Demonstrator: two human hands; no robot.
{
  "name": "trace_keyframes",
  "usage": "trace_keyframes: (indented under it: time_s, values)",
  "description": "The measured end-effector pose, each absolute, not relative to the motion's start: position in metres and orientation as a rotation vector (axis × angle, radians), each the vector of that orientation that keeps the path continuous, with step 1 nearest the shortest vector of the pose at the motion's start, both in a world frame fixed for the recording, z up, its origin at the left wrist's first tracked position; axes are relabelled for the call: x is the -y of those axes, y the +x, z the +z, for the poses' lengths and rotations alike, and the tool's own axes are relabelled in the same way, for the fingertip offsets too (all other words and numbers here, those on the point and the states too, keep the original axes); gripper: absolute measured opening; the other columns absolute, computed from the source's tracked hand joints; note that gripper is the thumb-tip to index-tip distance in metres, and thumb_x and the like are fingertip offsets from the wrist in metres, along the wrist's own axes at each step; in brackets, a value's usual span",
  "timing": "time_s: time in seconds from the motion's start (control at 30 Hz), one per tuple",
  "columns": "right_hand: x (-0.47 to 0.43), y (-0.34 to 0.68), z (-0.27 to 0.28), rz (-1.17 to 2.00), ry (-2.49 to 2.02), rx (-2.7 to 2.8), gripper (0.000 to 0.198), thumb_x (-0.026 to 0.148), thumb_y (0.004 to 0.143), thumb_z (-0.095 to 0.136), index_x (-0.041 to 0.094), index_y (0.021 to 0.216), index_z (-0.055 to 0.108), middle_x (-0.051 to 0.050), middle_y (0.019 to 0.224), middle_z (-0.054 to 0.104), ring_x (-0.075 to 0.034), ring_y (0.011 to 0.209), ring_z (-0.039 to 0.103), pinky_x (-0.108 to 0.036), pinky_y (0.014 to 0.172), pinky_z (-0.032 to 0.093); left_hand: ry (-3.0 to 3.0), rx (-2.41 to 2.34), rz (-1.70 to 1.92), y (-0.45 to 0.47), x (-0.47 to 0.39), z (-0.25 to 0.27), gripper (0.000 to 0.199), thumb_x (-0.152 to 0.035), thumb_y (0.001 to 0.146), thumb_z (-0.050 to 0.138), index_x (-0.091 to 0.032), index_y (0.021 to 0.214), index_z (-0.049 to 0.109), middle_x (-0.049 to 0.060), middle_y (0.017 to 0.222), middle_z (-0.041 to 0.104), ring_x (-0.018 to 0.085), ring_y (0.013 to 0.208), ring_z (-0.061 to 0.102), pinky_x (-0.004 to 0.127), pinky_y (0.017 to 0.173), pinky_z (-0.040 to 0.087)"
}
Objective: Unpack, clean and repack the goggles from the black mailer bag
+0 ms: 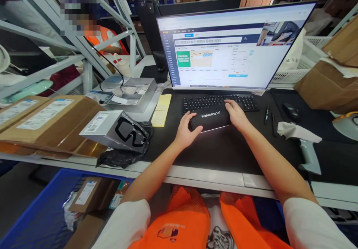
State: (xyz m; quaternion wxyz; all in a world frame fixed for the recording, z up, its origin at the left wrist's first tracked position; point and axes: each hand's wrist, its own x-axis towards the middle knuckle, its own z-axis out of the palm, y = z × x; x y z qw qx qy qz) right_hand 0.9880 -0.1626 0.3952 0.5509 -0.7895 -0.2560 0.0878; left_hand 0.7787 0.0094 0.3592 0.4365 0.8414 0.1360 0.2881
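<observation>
black case: you have the black case (211, 121) between your hands at the near edge of the keyboard (209, 102), its white lettering facing up; whether it rests on the desk mat (195, 157) or is lifted a little, i cannot tell
left hand: your left hand (187, 130) grips the left end, fingers at the far corner, thumb apart from them at the near side
right hand: your right hand (236, 115) grips the other end, fingers over the far corner
done: the case is in your hands and squarely in front of you, so picking it up looks finished
left: you have not let go of it, so this handling seems midway; the case looks closed, and what it holds, if anything, is hidden
grey box: the grey box (106, 129) with the goggles picture stands to your left, against the cartons (52, 120), neither hand on it; its visible faces look shut
scanner: the scanner (310, 155) lies on your right, not in use
monitor: the monitor (218, 72) shows a green panel, its small text too blurred to judge your progress by
</observation>
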Motion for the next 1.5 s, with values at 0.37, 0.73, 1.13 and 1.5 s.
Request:
trace_keyframes:
  time_s: [0.37, 0.73, 1.13, 1.5]
  values:
    - [0.172, 0.978, 0.416, 0.521, -1.928, 0.816, 0.058, 0.041, 0.092, 0.05, 0.027, 0.148, 0.055, -0.001, 0.157, 0.051, -0.024, 0.149, 0.043, -0.045, 0.129, 0.027, 2.291, 0.064, 0.177, 0.768, -0.048, 0.373, 0.076, -0.056, 0.087, 0.073, -0.03, 0.154, 0.05, 0.007, 0.175, 0.013, 0.036, 0.162, 0.01, 0.061, 0.129, 0.023]
    - [0.173, 0.998, 0.407, 0.545, -2.388, 1.144, 0.052, 0.044, 0.101, 0.041, 0.023, 0.146, 0.058, -0.009, 0.151, 0.056, -0.033, 0.139, 0.054, -0.054, 0.118, 0.04, 2.042, -0.143, 0.413, 0.783, -0.043, 0.348, 0.063, -0.039, 0.092, 0.064, -0.023, 0.151, 0.051, 0.013, 0.162, 0.044, 0.028, 0.152, 0.041, 0.052, 0.128, 0.031]
    - [0.167, 0.907, 0.429, 0.298, -2.541, 1.653, 0.094, 0.071, 0.082, 0.068, 0.027, 0.161, 0.042, -0.02, 0.151, 0.051, -0.044, 0.132, 0.054, -0.058, 0.108, 0.044, 1.831, -0.295, 0.733, 0.786, -0.032, 0.364, 0.045, -0.045, 0.092, 0.065, -0.018, 0.128, 0.065, 0.015, 0.131, 0.07, 0.027, 0.124, 0.067, 0.048, 0.108, 0.055]
    - [0.164, 0.917, 0.409, 0.104, -2.546, 1.783, 0.081, 0.07, 0.088, 0.058, 0.027, 0.157, 0.05, -0.02, 0.137, 0.057, -0.042, 0.118, 0.061, -0.056, 0.097, 0.052, 2.138, -1.142, 1.597, 0.584, -0.12, 0.393, 0.108, -0.067, 0.07, 0.086, -0.024, 0.154, 0.035, 0.016, 0.166, 0.025, 0.044, 0.158, 0.018, 0.064, 0.131, 0.017]
